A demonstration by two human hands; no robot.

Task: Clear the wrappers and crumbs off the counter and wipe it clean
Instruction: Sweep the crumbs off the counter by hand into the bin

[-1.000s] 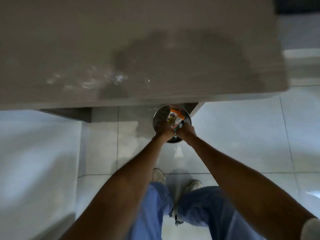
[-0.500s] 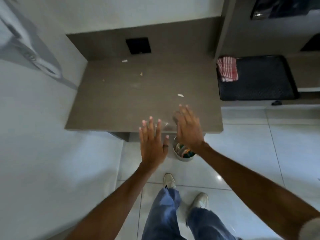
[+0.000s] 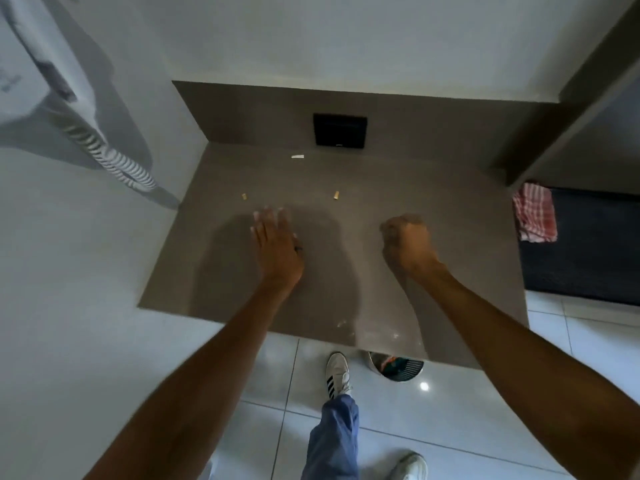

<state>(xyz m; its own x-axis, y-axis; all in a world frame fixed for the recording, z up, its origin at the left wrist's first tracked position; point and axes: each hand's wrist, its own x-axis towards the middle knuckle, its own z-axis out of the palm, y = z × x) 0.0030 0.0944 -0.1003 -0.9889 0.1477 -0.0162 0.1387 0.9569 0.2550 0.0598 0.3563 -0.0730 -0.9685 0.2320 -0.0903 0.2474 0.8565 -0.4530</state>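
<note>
The brown counter (image 3: 460, 244) carries a white wrapper scrap (image 3: 298, 156) near the back wall and two small tan crumbs (image 3: 244, 196) (image 3: 336, 195) further forward. Fine pale crumbs (image 3: 343, 323) lie by the front edge. My left hand (image 3: 277, 245) hovers flat over the counter with fingers spread, just short of the tan crumbs. My right hand (image 3: 407, 245) is curled into a fist over the counter's right half; anything inside or under it is hidden. A metal bin (image 3: 396, 366) with wrappers in it peeks out below the front edge.
A red checked cloth (image 3: 535, 213) lies on a dark mat (image 3: 588, 251) right of the counter. A black socket plate (image 3: 340, 130) sits on the back panel. A wall unit with a coiled cord (image 3: 114, 161) hangs at the left. The floor is tiled.
Both hands left the bin, where they held a wrapper, and rose over the counter. The left stayed flat; the right closed into a fist where a white scrap lay.
</note>
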